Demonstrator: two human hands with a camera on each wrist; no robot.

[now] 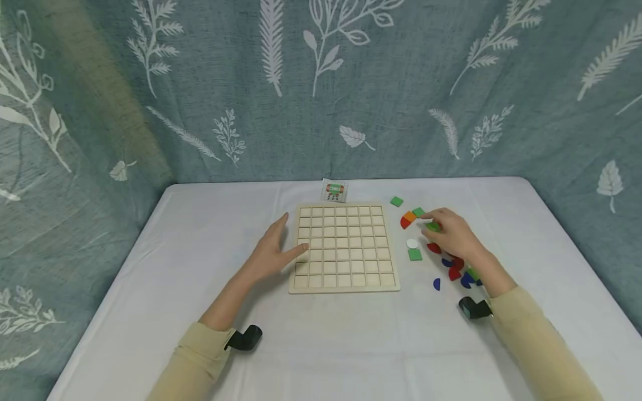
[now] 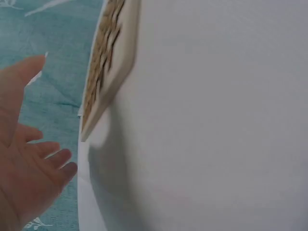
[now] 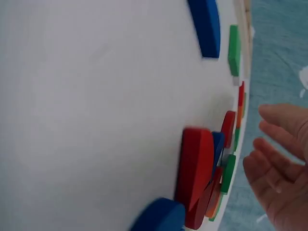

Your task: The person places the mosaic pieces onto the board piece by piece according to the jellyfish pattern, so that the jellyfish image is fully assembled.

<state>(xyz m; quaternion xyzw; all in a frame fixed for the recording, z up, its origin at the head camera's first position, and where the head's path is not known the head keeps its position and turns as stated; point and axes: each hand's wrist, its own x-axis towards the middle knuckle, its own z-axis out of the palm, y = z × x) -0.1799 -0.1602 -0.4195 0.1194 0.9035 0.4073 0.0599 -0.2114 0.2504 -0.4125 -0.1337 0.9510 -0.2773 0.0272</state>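
A wooden grid board (image 1: 344,289) lies flat on the white table. My left hand (image 1: 268,256) is at its left edge, fingers extended and thumb over the left columns, holding nothing; the left wrist view shows this hand (image 2: 33,168) with spread fingers beside the board (image 2: 120,57). Over the loose pieces on the right is my right hand (image 1: 453,235), its fingers slightly bent above a green piece (image 1: 433,226). In the right wrist view the hand (image 3: 281,163) appears with nothing visible between thumb and fingers. Whether it touches a piece cannot be told.
A picture card (image 1: 334,190) lies behind the board. Between board and right hand are a white disc (image 1: 412,244), a green square (image 1: 414,254) and an orange piece (image 1: 409,216). Red and blue pieces, including a blue half-disc (image 1: 437,284), lie near my right wrist. A patterned curtain hangs behind.
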